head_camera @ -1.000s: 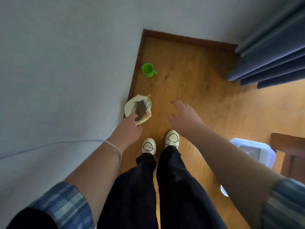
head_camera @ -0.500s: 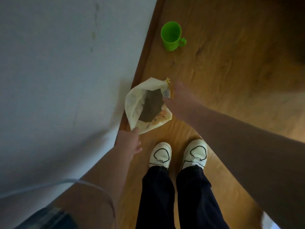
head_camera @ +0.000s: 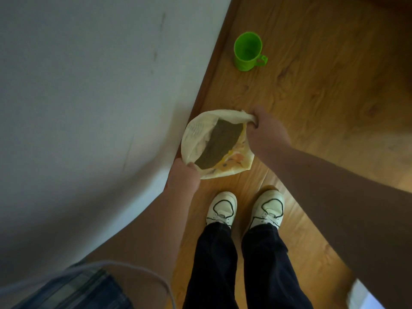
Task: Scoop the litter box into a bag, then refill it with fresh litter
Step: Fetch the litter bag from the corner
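Gripping the litter bag point(head_camera: 197, 133) by its open mouth, both hands work at the middle of the head view, the only view given. The right hand point(head_camera: 267, 134) has its fingers curled round a bunched fold of the rim at the bag's upper right. The left hand point(head_camera: 183, 176) closes on the rim at the lower left, though its fingertips are hidden by the edge.

The bag stands on the wooden floor point(head_camera: 312, 103), touching the foot of the wall point(head_camera: 89, 85). It sits between the two hands with its mouth stretched wide, and dark litter point(head_camera: 219, 143) shows inside, below both holds.

The bag looks thin and soft, so it will likely sag and fold instead of keeping its shape. The grains should make it fairly heavy for its skin and will shift when it tilts. Two rim holds on opposite sides should steady it, but a slipping or tearing rim is the risk. A hand under the base would probably be safer for pouring.

A green cup point(head_camera: 247, 51) stands in the upper right, well apart from the bag. White shoes point(head_camera: 223, 207) are just below it.
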The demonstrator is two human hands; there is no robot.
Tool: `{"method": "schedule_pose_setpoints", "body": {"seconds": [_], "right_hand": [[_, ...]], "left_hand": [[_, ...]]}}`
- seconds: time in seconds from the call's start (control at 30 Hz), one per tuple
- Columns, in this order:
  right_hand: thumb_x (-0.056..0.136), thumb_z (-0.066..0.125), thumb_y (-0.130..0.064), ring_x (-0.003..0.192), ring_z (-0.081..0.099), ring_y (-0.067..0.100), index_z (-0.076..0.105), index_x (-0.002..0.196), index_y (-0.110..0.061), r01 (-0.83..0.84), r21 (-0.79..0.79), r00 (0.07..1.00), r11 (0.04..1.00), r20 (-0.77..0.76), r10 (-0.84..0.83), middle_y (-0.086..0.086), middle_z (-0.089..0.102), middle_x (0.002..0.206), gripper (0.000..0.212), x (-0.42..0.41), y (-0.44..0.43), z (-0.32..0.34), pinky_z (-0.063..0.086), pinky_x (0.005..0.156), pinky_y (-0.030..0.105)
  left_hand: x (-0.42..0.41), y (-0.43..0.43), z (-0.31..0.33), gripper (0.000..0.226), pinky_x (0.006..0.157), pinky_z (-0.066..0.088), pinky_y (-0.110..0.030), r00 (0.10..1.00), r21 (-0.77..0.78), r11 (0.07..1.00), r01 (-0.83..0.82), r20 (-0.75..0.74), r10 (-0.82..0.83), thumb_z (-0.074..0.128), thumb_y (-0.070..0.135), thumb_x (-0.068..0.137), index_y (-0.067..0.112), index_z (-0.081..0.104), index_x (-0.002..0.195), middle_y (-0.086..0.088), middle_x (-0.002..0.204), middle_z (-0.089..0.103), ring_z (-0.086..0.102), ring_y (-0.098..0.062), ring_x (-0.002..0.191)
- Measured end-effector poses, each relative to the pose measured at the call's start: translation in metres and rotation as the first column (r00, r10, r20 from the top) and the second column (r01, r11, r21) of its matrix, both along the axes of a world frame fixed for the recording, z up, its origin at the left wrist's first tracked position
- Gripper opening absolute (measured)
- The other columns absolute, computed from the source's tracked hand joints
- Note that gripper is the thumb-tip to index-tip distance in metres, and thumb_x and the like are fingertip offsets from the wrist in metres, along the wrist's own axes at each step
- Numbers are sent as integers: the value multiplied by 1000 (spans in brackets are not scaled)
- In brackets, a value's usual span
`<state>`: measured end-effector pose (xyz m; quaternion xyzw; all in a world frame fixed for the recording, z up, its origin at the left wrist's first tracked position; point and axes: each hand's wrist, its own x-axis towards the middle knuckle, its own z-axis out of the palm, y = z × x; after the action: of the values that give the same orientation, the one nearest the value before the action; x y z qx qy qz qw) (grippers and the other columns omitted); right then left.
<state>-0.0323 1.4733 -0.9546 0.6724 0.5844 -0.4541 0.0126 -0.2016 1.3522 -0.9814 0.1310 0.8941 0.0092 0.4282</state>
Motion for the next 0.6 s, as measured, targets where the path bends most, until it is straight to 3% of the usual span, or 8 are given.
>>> {"method": "schedule_pose_setpoints", "body": {"seconds": [0.13,0.3,0.4,0.5,0.6], "right_hand": [[98,46,-24,71,63,17,56,108,-27,97,11,995,995,-19,-97,-3,61,81,15,21,2,75,53,55,33],[98,49,-24,55,55,-2,56,103,-26,210,70,978,975,-33,-208,-10,58,74,9,54,-2,239,35,44,17],[98,51,-22,55,54,-11,55,98,-23,311,129,950,942,-61,-305,-7,56,73,5,79,-12,353,33,39,11],[98,52,-26,64,59,1,56,97,-26,416,217,909,883,-93,-406,-5,60,77,4,112,-29,462,39,46,14],[99,53,-29,68,59,1,57,103,-29,498,314,865,808,-120,-487,-9,61,81,6,146,-53,557,44,51,14]], "left_hand": [[2,16,75,24,76,56,-40,986,120,979,166,-17,-165,40,25,99,11,56,111,-7,97,62,65,-25,87],[21,44,236,17,54,36,-26,929,245,896,369,-75,-363,40,21,100,13,53,95,0,79,52,52,-13,71],[39,64,343,15,53,31,-23,894,319,837,446,-108,-435,41,23,98,15,54,97,2,80,51,51,-14,74],[63,84,448,16,53,33,-23,810,391,715,579,-177,-559,43,31,98,19,54,100,3,83,55,52,-11,72],[95,101,541,19,54,34,-23,685,444,546,711,-258,-682,42,36,97,22,55,99,3,83,57,52,-10,69]]}}
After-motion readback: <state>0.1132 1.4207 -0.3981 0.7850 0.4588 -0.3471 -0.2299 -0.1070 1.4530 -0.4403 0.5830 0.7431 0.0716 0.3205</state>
